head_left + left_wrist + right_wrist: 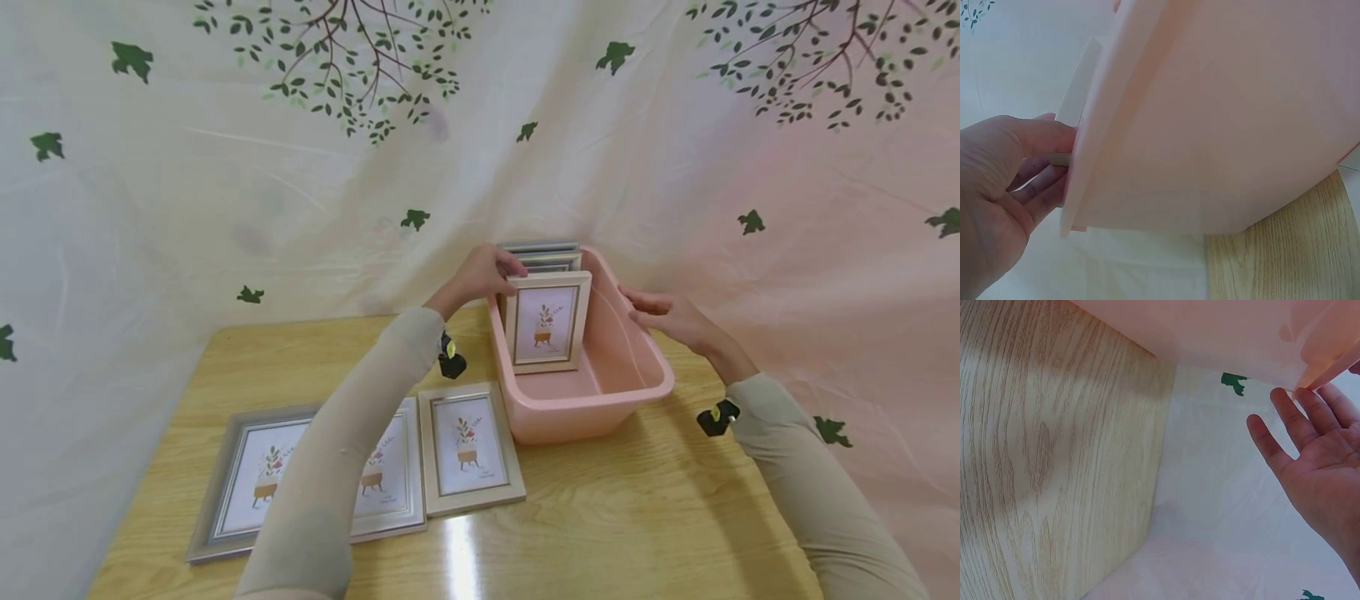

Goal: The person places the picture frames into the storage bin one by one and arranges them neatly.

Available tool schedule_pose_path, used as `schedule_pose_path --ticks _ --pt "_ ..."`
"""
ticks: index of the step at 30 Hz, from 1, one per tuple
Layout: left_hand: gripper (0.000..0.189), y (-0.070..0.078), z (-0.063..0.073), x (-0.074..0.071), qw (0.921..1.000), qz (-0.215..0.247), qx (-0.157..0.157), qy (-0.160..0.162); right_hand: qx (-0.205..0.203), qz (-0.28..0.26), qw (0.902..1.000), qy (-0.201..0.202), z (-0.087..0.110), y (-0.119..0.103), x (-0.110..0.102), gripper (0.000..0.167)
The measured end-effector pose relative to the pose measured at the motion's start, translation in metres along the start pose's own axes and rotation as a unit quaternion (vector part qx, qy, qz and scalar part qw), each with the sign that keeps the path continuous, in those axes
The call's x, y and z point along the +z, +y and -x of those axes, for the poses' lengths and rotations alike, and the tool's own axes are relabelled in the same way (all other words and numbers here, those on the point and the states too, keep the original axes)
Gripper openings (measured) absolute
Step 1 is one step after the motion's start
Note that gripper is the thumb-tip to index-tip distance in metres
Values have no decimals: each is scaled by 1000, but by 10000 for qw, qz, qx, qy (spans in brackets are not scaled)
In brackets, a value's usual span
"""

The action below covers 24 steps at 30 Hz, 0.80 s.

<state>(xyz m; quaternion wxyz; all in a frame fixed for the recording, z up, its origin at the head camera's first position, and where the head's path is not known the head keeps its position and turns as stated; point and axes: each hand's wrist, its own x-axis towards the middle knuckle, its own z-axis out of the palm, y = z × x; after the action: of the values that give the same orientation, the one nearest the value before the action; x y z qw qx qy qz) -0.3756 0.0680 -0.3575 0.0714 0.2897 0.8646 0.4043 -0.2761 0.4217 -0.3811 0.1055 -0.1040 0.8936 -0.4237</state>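
A pink plastic tub point(577, 425) stands on the table. Inside it, a pale gold picture frame point(546, 323) with a potted-plant print leans upright, facing me. My left hand point(480, 273) grips that frame by its upper left corner, above the tub's left rim. From the left wrist view, thumb and fingers of the left hand point(1004, 181) pinch behind the tub's wall, which hides most of the frame. Several more frames point(543, 258) stand behind it. My right hand point(675, 323) touches the tub's right rim; its fingers look straight in the right wrist view.
Left of the tub, a light gold picture frame point(474, 450) lies face up on the wooden table point(600, 525). Beside it lie a silver frame point(393, 492) and a larger grey frame point(247, 483), partly covered by my left sleeve. A leaf-patterned curtain point(337, 208) hangs behind the table.
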Motion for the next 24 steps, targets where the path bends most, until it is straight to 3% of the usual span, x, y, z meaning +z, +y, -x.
schedule_pose_path --ticks 16,24 --pt "27 -13 -1 7 9967 -1 109 801 -83 42 9999 -58 2 2 1 60" --pt "27 -14 -2 7 9953 8 363 894 -15 -5 10000 -46 2 2 -1 61"
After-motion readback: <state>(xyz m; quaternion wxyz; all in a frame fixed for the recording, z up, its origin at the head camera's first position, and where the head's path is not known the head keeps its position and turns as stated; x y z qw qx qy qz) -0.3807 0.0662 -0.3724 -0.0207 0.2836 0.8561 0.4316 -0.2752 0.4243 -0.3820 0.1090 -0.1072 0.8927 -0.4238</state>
